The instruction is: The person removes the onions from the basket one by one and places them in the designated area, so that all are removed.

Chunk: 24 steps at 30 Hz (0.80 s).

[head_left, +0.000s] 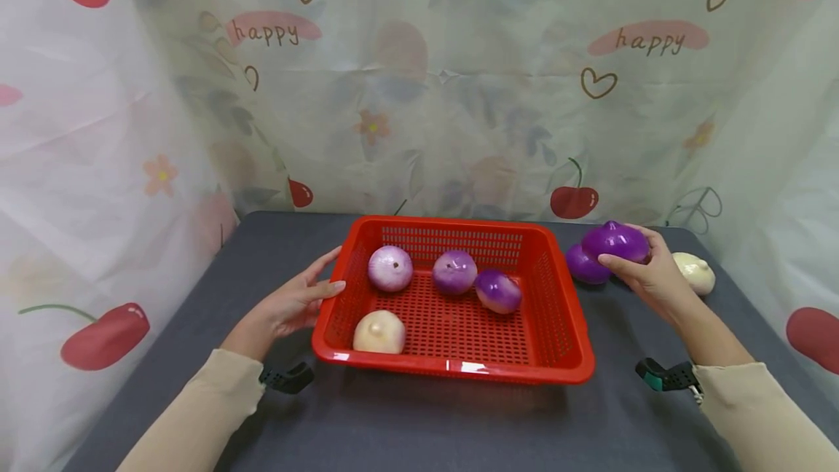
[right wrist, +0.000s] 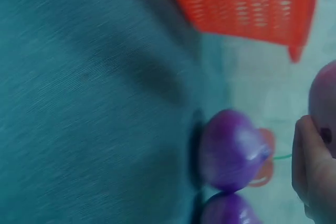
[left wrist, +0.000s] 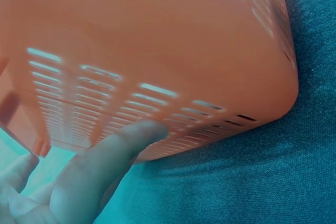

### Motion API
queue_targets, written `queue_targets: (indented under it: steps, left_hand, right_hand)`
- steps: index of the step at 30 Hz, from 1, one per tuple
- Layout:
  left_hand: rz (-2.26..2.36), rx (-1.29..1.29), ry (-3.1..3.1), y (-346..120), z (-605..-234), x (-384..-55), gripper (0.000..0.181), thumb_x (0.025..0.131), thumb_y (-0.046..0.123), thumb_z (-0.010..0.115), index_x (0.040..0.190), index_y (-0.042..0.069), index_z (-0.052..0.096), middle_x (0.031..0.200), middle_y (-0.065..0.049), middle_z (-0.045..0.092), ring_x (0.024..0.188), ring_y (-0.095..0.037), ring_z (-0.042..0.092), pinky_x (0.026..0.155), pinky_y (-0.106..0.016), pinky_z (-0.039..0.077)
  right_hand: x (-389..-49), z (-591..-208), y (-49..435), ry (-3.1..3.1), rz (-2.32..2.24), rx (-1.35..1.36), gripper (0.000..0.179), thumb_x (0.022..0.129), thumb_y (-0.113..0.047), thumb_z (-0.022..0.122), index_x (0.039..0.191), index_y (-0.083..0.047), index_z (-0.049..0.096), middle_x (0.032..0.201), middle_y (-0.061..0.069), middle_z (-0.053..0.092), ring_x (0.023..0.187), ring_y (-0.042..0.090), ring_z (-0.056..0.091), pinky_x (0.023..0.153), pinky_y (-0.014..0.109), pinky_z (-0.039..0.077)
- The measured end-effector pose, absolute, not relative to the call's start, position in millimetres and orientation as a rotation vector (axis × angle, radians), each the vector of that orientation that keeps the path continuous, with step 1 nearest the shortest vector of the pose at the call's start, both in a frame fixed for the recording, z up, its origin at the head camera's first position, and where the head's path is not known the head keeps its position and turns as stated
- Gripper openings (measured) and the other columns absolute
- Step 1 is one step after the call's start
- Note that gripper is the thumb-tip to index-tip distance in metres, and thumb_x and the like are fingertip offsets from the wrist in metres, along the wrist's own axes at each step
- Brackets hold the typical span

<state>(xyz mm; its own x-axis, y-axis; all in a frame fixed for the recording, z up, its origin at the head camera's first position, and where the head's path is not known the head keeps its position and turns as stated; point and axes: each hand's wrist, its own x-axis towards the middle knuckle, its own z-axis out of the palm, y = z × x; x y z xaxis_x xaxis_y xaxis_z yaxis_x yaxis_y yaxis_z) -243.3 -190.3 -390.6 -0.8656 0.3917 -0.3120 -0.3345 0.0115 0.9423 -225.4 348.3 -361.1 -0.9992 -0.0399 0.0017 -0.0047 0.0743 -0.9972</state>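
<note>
A red slotted plastic basket [head_left: 452, 374] stands mid-table, holding several onions. Inside are a pale purple onion [head_left: 390, 269], two darker purple ones and a cream-white onion [head_left: 380, 332] by the near left corner. My left hand [head_left: 295, 304] rests at the basket's left side, its thumb [left wrist: 139, 132] touching the slotted outer wall in the left wrist view. To the right of the basket, my right hand [head_left: 645, 275] holds a glossy purple onion [head_left: 615, 240] between thumb and fingers, pointed tip upward. In the right wrist view that onion [right wrist: 321, 100] is cut off by the frame edge.
On the dark table [head_left: 452, 421], another purple onion [head_left: 585, 266] lies beside the basket's right wall, below the held one. A white onion [head_left: 695, 273] sits near the table's right edge. A printed curtain [head_left: 446, 115] hangs behind and at both sides.
</note>
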Motion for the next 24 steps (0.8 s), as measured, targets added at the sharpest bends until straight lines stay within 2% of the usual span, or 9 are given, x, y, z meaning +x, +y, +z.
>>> queue_targets:
  steps: [4,7,10,11,14,19,24]
  left_hand:
    - [1.908,0.056,1.788,-189,-389,-244,0.077,0.096,0.019,0.06,0.154,0.04,0.013,0.154,-0.019,0.031,0.108,-0.027,0.066,0.088,-0.054,0.053]
    - [1.908,0.056,1.788,-190,-389,-243,0.077,0.096,0.019,0.06,0.154,0.039,0.013,0.154,-0.02,0.031,0.108,-0.027,0.066,0.088,-0.054,0.053]
    - [1.91,0.055,1.785,-190,-389,-243,0.077,0.096,0.018,0.06,0.154,0.039,0.013,0.154,-0.02,0.031,0.108,-0.027,0.066,0.088,-0.054,0.053]
    - [1.91,0.055,1.785,-190,-389,-243,0.077,0.096,0.019,0.06,0.154,0.039,0.013,0.154,-0.02,0.031,0.108,-0.028,0.066,0.088,-0.054,0.053]
    - [1.912,0.055,1.782,-190,-390,-244,0.078,0.095,0.019,0.061,0.154,0.04,0.014,0.153,-0.02,0.032,0.109,-0.029,0.065,0.087,-0.054,0.053]
    - [1.91,0.058,1.779,-191,-391,-244,0.079,0.095,0.02,0.062,0.154,0.04,0.014,0.154,-0.019,0.031,0.111,-0.029,0.064,0.087,-0.054,0.053]
    - [1.91,0.056,1.785,-190,-390,-243,0.079,0.095,0.02,0.062,0.154,0.04,0.014,0.154,-0.019,0.031,0.112,-0.03,0.064,0.088,-0.054,0.053]
  right_hand:
    - [-220,-380,358,2.464,-1.822,0.051,0.072,0.094,-0.025,0.063,0.142,-0.015,0.012,0.141,0.011,0.025,0.122,0.024,0.035,0.086,0.018,0.053]
    - [-219,-394,360,2.563,-1.635,0.082,0.089,0.093,-0.033,0.063,0.148,-0.001,0.0,0.149,0.029,0.011,0.129,0.042,0.029,0.098,0.039,0.05]
    - [-219,-405,359,2.598,-1.534,0.076,0.097,0.091,-0.033,0.067,0.148,0.006,-0.001,0.148,0.036,0.009,0.13,0.05,0.027,0.105,0.058,0.039]
    - [-219,-408,358,2.607,-1.513,0.073,0.097,0.09,-0.032,0.068,0.147,0.007,0.0,0.147,0.038,0.01,0.129,0.051,0.028,0.105,0.061,0.036]
    - [-218,-414,356,2.626,-1.473,0.057,0.096,0.087,-0.029,0.071,0.145,0.009,0.005,0.144,0.038,0.015,0.128,0.05,0.032,0.105,0.061,0.035]
    - [-220,-423,357,2.687,-1.4,0.034,0.094,0.085,-0.03,0.074,0.142,0.011,0.011,0.139,0.038,0.024,0.122,0.049,0.04,0.1,0.052,0.043]
    - [-222,-427,358,2.707,-1.362,0.028,0.093,0.084,-0.029,0.075,0.141,0.011,0.014,0.136,0.037,0.027,0.12,0.049,0.041,0.101,0.056,0.042]
